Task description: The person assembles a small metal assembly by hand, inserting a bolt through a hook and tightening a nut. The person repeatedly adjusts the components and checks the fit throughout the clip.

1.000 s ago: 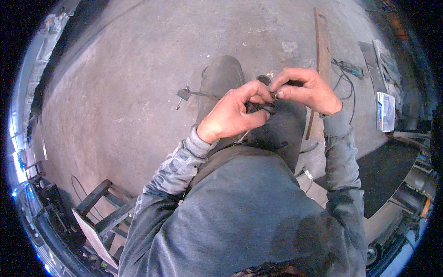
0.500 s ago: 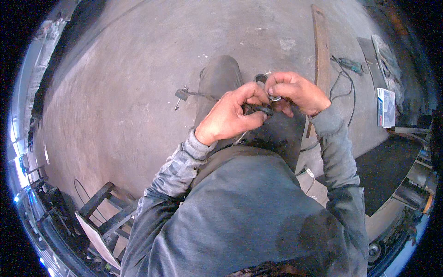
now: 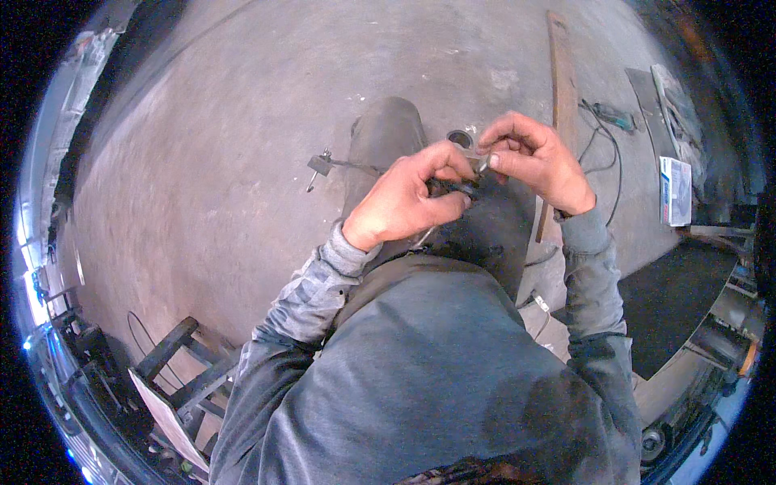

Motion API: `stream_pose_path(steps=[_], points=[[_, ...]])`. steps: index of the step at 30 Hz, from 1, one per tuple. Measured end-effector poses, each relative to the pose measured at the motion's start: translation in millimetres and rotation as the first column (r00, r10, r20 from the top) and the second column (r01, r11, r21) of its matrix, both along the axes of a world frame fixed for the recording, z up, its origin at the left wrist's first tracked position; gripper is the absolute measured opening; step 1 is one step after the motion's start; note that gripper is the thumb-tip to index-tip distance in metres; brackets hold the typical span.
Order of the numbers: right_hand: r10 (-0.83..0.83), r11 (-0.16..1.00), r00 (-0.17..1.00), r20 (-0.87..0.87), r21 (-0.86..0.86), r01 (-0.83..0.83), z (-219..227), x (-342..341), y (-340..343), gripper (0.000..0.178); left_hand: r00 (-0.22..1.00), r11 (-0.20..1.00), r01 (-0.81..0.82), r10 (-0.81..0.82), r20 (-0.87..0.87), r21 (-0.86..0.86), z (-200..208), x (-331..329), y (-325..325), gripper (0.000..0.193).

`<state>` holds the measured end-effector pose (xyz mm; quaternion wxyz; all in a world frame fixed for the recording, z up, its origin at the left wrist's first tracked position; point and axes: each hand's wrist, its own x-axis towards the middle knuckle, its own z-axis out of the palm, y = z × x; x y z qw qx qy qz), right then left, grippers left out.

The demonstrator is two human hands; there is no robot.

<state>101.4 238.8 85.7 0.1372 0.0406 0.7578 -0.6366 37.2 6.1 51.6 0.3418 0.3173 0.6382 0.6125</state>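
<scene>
Over my lap, my left hand [image 3: 408, 194] is closed around a small dark piece [image 3: 455, 187], mostly covered by the fingers, so I cannot make out its kind. Just right of it, my right hand [image 3: 537, 162] pinches a small shiny metal piece [image 3: 484, 164] between thumb and fingers, close to the left fingertips. Beyond the hands, a dark round cup-like container [image 3: 460, 139] shows its open top. To the left of my knee [image 3: 388, 133] lies a small grey block with a metal rod [image 3: 319, 166]; a dark cord or strip runs from it toward my left hand.
On the right lie a long wooden plank [image 3: 563, 81], a green power tool [image 3: 614, 117] with a black cord, and a white-and-blue box [image 3: 676, 191]. A dark sheet [image 3: 675, 291] is nearer on that side. A dark-framed stand [image 3: 190, 372] is at lower left, on the concrete floor [image 3: 226, 162].
My right hand has shifted a little right and turned, drawing its fingers slightly away from the left hand. The metal piece moved with it. My left hand has hardly moved.
</scene>
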Motion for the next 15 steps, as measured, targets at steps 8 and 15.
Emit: stream_pose_path(steps=[8,15], points=[[0.197,0.97,0.949,0.248,-0.192,-0.151,-19.1,-23.6,5.9,0.019,1.0,1.0,0.012,-0.012,-0.014,-0.028,3.1,1.8,-5.0,0.025],[0.145,0.971,0.969,0.202,-0.215,-0.101,-9.9,-3.0,9.7,0.014,0.999,1.0,-0.018,0.019,0.029,-0.023,-0.3,-3.6,-4.9,0.025]])
